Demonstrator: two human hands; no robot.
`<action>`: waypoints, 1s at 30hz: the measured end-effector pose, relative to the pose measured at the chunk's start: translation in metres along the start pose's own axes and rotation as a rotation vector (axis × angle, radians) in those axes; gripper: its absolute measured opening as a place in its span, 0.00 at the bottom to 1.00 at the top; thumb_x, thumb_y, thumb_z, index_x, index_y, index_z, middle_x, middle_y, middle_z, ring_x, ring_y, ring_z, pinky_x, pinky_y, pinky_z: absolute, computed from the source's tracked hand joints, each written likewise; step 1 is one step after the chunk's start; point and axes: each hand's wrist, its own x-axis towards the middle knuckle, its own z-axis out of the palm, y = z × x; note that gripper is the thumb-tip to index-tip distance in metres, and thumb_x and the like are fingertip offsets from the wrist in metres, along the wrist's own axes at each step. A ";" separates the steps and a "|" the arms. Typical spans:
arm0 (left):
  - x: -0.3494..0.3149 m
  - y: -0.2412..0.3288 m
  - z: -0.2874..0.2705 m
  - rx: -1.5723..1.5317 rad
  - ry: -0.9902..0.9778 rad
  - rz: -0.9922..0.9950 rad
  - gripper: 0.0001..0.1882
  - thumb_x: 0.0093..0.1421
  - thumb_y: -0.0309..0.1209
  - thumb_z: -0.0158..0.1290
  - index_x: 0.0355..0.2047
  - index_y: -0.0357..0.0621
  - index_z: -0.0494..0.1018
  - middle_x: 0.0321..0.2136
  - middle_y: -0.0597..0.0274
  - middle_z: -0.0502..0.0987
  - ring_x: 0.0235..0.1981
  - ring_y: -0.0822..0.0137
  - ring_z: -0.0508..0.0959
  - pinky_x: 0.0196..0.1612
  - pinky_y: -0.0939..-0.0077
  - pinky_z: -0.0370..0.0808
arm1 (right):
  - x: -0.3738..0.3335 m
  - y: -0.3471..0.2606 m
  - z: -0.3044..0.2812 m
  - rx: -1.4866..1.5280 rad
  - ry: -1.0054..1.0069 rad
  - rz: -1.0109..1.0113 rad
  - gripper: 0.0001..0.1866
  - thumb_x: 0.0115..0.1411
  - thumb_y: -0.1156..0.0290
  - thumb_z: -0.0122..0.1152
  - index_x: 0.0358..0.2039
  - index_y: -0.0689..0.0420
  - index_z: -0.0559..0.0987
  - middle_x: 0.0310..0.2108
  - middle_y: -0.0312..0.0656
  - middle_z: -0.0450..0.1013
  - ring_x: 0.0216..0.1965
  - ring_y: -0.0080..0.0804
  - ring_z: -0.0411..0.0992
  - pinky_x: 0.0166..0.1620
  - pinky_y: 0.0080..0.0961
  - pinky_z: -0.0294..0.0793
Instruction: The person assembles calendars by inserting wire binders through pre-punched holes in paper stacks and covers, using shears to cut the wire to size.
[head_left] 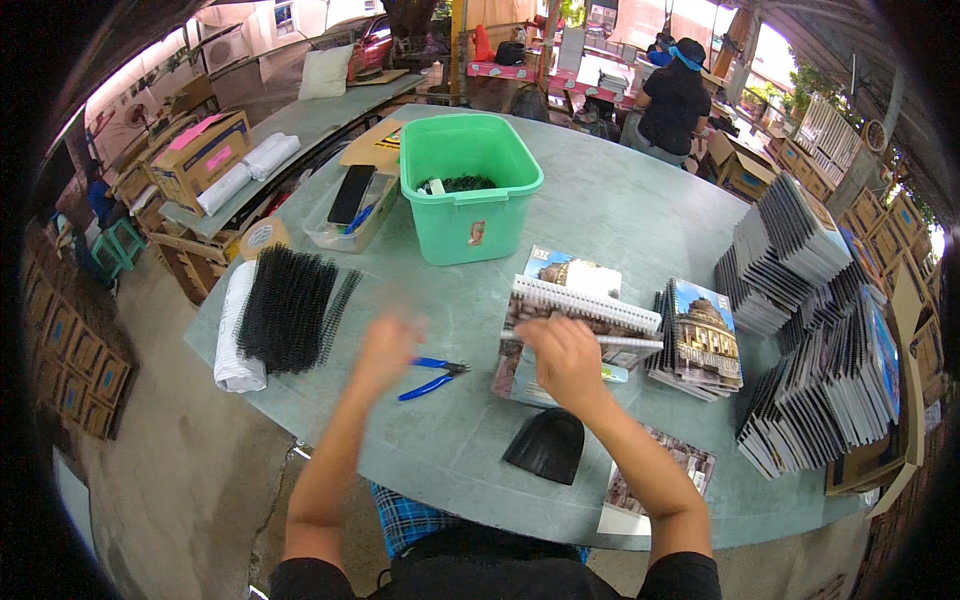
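Observation:
My right hand [566,358] grips the upper notebook [590,306] of a small pile, its fingers curled at the left end of the punched edge. This notebook is tilted up, with a row of holes or spiral along its spine; I cannot tell which. Smeared by motion, my left hand [388,340] is over the table between the black binding coils [288,312] and the blue-handled cutting pliers [436,378]; its fingers cannot be made out. Right of the pile lies a short stack of bound notebooks [704,335]. A black curved piece [546,446] lies nearer to me.
A green bin [470,222] with black scraps stands at the back, beside a clear tray [378,228] holding a phone [351,194]. Tall stacks of spiral notebooks [822,390] line the right. A printed sheet [640,490] overlaps the front edge. Another person [672,105] sits farther back.

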 end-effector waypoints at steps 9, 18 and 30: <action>-0.001 0.032 0.044 -0.233 0.006 0.081 0.18 0.57 0.28 0.53 0.48 0.39 0.68 0.23 0.54 0.77 0.24 0.70 0.76 0.29 0.78 0.72 | 0.030 -0.002 0.016 -0.108 -0.100 0.302 0.14 0.45 0.61 0.64 0.27 0.56 0.75 0.20 0.42 0.72 0.26 0.41 0.72 0.32 0.37 0.69; -0.002 0.047 0.062 0.097 0.142 0.312 0.09 0.57 0.31 0.54 0.32 0.35 0.74 0.19 0.59 0.76 0.19 0.71 0.75 0.24 0.79 0.70 | 0.035 -0.001 0.011 -0.028 -0.215 0.359 0.10 0.48 0.61 0.62 0.24 0.53 0.78 0.22 0.40 0.75 0.24 0.39 0.74 0.27 0.35 0.70; 0.021 0.048 0.013 0.362 -0.231 0.274 0.12 0.58 0.34 0.52 0.40 0.41 0.71 0.29 0.51 0.74 0.33 0.54 0.74 0.35 0.65 0.70 | 0.031 0.003 0.007 0.004 -0.304 0.280 0.12 0.51 0.67 0.61 0.37 0.52 0.75 0.28 0.41 0.75 0.33 0.39 0.74 0.35 0.34 0.70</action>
